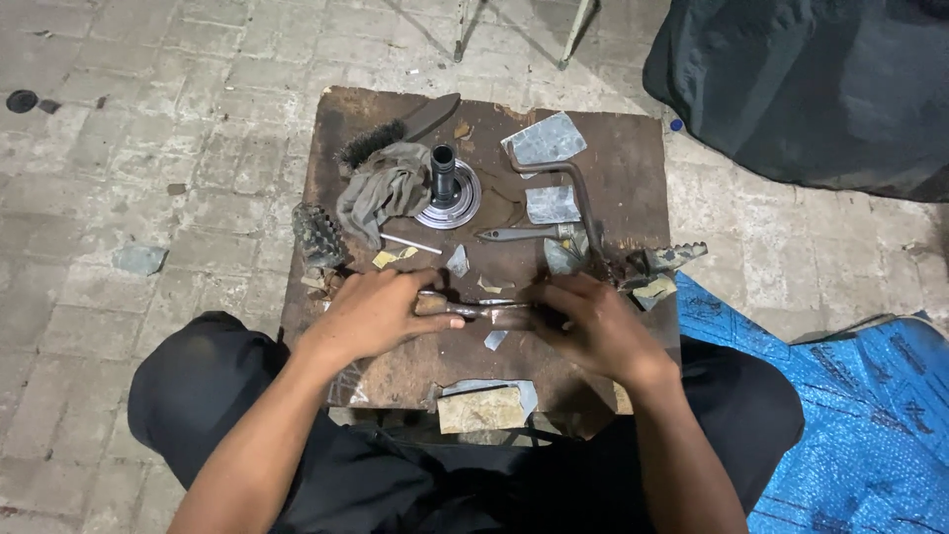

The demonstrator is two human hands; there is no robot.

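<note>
Grey paving bricks surround the low brown board [633, 158] I work over in the head view. My left hand [381, 311] and right hand [593, 326] both lie fingers curled on a slim metal tool [481, 311] stretched between them near the board's front edge; how tightly they grip it I cannot tell. Beyond sit a grey rag [386, 193], a flanged metal sleeve [447, 188], a wire brush [395, 129], a toothed sprocket [318, 235] and scraps of sheet metal [544, 140].
</note>
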